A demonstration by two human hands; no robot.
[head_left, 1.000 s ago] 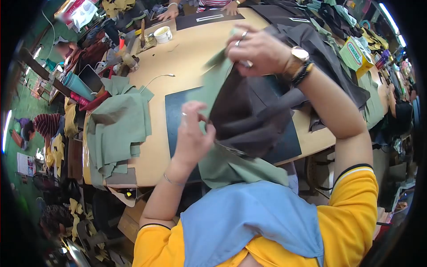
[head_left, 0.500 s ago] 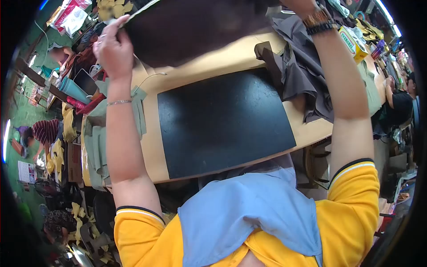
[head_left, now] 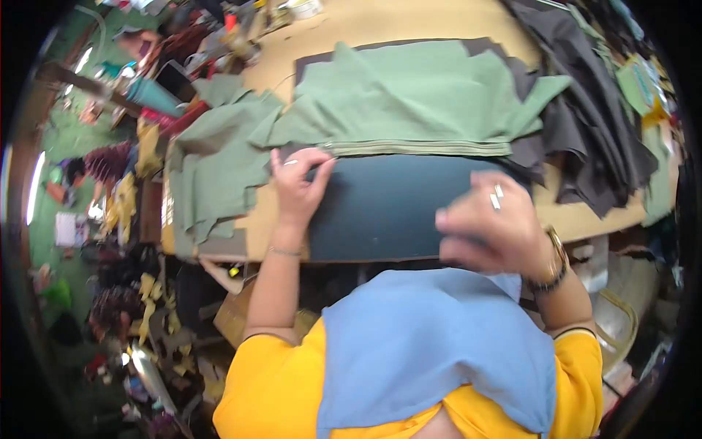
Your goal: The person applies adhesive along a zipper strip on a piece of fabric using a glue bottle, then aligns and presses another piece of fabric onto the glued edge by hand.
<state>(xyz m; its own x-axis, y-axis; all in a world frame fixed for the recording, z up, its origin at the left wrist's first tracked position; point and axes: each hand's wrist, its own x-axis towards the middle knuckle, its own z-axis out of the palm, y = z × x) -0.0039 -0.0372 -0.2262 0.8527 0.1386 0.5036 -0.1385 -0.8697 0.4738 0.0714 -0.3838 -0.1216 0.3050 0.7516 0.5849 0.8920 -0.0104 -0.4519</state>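
Note:
A green fabric piece (head_left: 417, 91) lies on the table, partly over dark brown fabric whose edges show around it. Along its near edge runs a long green zipper (head_left: 424, 148). At the zipper's left end, my left hand (head_left: 298, 183) pinches the fabric edge between thumb and forefinger. My right hand (head_left: 497, 227) hovers over the right part of a black mat (head_left: 387, 212), apart from the fabric. Its fingers look curled but are smeared by motion, and whether they hold anything is unclear.
Crumpled dark brown fabric (head_left: 585, 139) hangs over the table's right side. Stacked green pieces (head_left: 212, 172) lie at the left, near a teal cup (head_left: 153, 95). A white container (head_left: 303, 9) stands at the back. Other people sit at the far left.
Both hands have come down and toward me from the far side, where they held up the dark fabric. Fabric now lies green side up with its zipper along the mat. My right hand has let go.

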